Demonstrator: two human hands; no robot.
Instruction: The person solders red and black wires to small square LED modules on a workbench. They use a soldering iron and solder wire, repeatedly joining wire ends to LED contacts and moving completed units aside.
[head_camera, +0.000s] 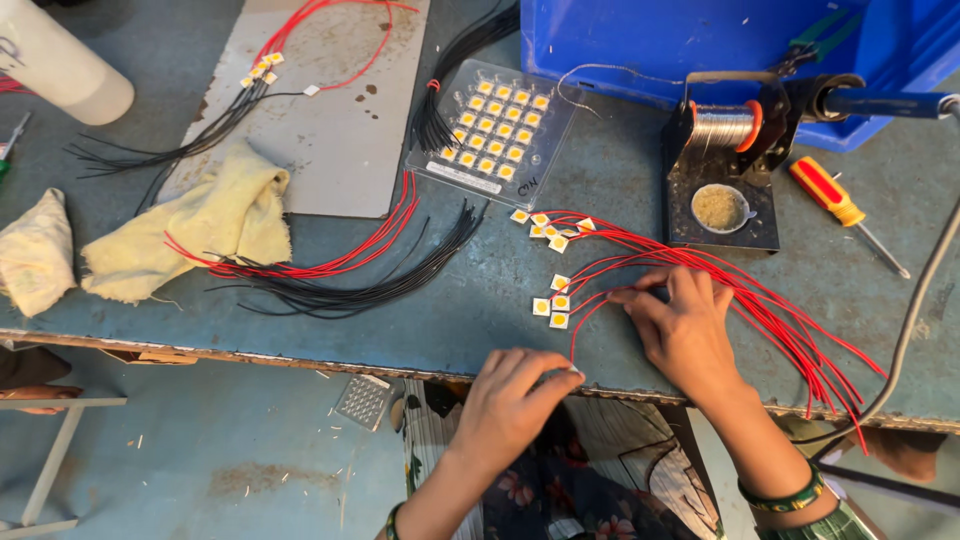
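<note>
Chip tray (497, 130) lies left of solder stand (722, 190).

Left hand (510, 400) pinched, right hand (683, 330) splayed.

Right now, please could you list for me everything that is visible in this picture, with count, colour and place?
Clear plastic tray of small square LED chips: one, yellow chips, bench centre.
Loose LED chips with red wires: several, yellow-white, beside the right hand.
Bundle of red and black wires: one, left of centre.
Grey metal plate: one, upper left, with wired chips on it.
Yellow cloth: one, left.
Solder spool on black stand: one, silver wire, upper right.
Red-and-yellow screwdriver: one, right.
Blue plastic crate: one, top.
White cylinder: one, top left.
Left hand: at the bench edge, pinching something small.
Right hand: resting on the red wires.
</note>
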